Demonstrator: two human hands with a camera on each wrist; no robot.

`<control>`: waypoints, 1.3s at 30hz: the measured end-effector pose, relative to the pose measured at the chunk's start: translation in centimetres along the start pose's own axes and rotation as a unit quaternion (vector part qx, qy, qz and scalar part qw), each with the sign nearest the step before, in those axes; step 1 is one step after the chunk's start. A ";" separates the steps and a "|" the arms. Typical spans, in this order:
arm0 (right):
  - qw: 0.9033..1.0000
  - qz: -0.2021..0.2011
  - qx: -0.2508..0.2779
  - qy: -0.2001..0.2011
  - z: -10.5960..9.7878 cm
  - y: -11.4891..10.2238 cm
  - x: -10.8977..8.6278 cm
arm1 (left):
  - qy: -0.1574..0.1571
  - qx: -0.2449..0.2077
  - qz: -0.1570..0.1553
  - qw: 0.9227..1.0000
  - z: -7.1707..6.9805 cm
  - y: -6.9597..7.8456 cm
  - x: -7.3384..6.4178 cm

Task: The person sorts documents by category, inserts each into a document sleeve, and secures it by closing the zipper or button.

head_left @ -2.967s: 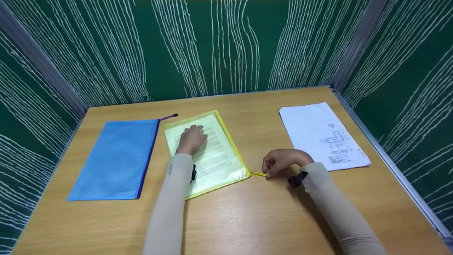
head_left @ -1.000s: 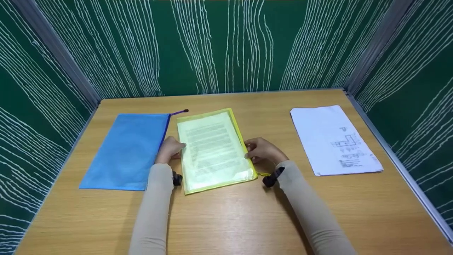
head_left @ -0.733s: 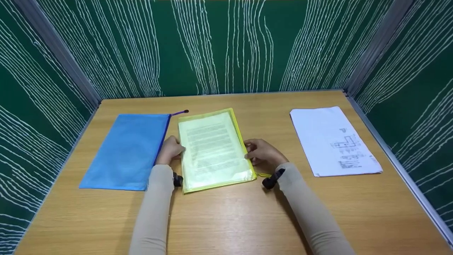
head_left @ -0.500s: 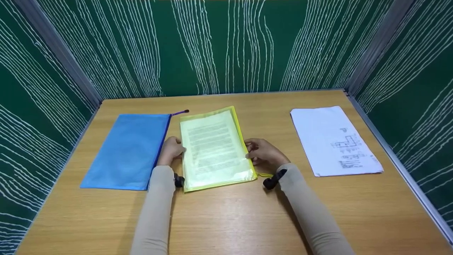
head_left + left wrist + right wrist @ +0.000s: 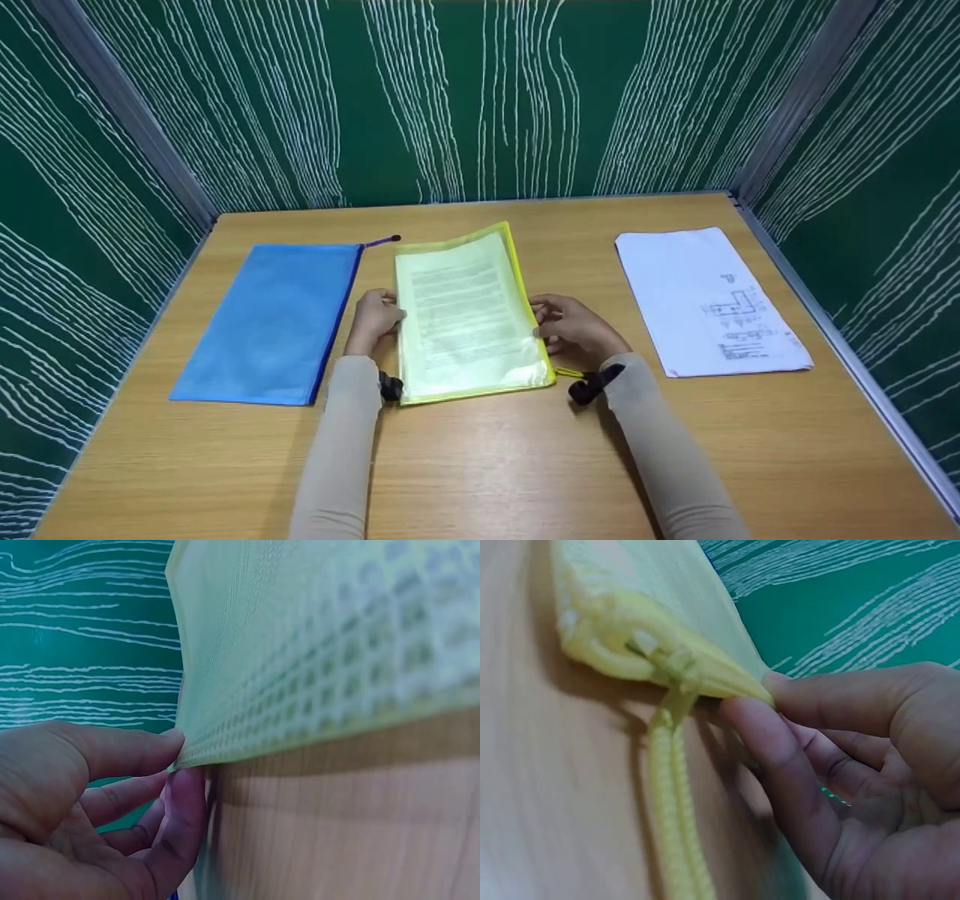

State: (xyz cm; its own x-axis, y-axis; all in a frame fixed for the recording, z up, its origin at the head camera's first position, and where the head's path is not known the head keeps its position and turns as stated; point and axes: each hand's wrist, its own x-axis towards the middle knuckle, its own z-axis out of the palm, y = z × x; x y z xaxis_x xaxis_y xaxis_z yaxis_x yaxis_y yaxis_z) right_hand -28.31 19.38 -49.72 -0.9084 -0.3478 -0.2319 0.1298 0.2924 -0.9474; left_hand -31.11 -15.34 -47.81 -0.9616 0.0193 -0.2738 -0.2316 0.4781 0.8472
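Observation:
A translucent yellow zip document pouch (image 5: 465, 322) with a printed sheet inside lies between my hands, slightly raised off the table. My left hand (image 5: 375, 319) pinches its left edge; in the left wrist view, thumb and fingers of the left hand (image 5: 112, 802) meet on the mesh-patterned pouch (image 5: 315, 667). On the opposite side my right hand (image 5: 577, 326) pinches the zipper edge. The right wrist view has the right hand (image 5: 855, 757) gripping the yellow border, with the cord pull (image 5: 673, 802) hanging from the zipper end nearby.
A blue zip pouch (image 5: 262, 322) with a purple pull lies to the left. White sheets (image 5: 697, 300) bearing a printed drawing lie on the right. All rest on a wooden table (image 5: 495, 465) walled by green panels (image 5: 510, 97) with white lines.
Earlier my left hand lay on the pouch and my right held its zipper pull. Both hands then took its side edges; the pouch has since shifted slightly right and lifted a little.

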 end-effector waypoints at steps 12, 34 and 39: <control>1.000 0.003 0.025 0.012 -2.7 0.8 -1.7 | 0.024 -0.033 0.021 0.999 3.3 1.2 0.9; 0.997 0.044 -0.048 0.035 -7.9 1.3 -4.7 | 0.004 -0.069 0.072 0.995 8.7 4.1 1.4; 0.995 0.056 -0.063 0.049 -9.1 2.0 -4.9 | -0.002 -0.075 0.082 0.994 9.7 4.6 1.5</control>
State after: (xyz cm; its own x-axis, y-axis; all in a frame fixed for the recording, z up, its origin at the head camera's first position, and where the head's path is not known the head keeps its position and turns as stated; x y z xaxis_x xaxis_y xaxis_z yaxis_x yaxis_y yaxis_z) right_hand -27.19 29.76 -48.50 -0.9260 -0.2204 -0.3066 0.1874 0.4367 -0.8799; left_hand -32.17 -4.64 -48.76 -0.9879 0.0891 -0.1272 -0.0911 0.3312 0.9392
